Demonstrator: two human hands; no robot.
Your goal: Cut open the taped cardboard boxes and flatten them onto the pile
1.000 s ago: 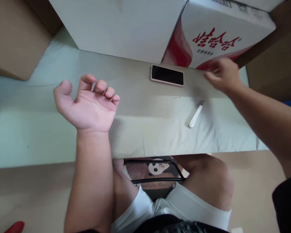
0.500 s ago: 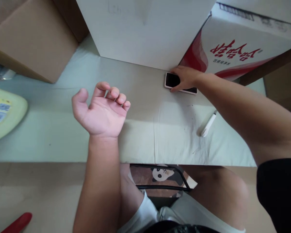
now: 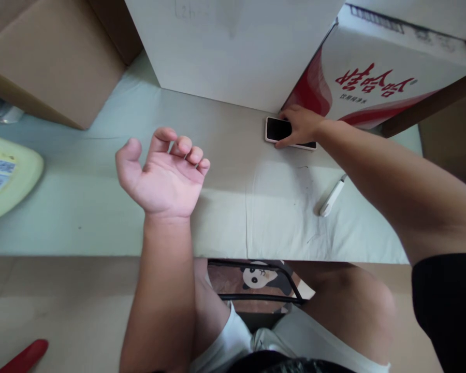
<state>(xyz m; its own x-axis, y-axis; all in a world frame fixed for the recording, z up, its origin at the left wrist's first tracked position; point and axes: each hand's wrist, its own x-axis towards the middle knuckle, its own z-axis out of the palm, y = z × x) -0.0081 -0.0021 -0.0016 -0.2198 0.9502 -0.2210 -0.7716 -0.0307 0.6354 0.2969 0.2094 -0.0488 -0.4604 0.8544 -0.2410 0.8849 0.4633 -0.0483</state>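
Palm up, my left hand (image 3: 171,178) is raised in front of me with its fingers loosely curled and apart; nothing lies in it. My right hand (image 3: 301,126) reaches across a smartphone (image 3: 278,129) with a dark screen and pale edge, thumb on the near side and fingers on the far side. The phone lies flat on a pale green cloth-covered table (image 3: 225,207), and the hand hides its middle. Nearer to me, below my right forearm, is a small tool with a white handle (image 3: 332,198); its thin tip points away.
Behind the phone stand a large white box (image 3: 233,57) and a white-and-red carton (image 3: 376,88). A brown cardboard box (image 3: 58,67) is at the back left, with a pale yellow bottle (image 3: 11,176) before it. Something red (image 3: 25,357) shows at the bottom left.
The view has shifted slightly. Both hands keep nearly the same pose, my right hand still on the phone.
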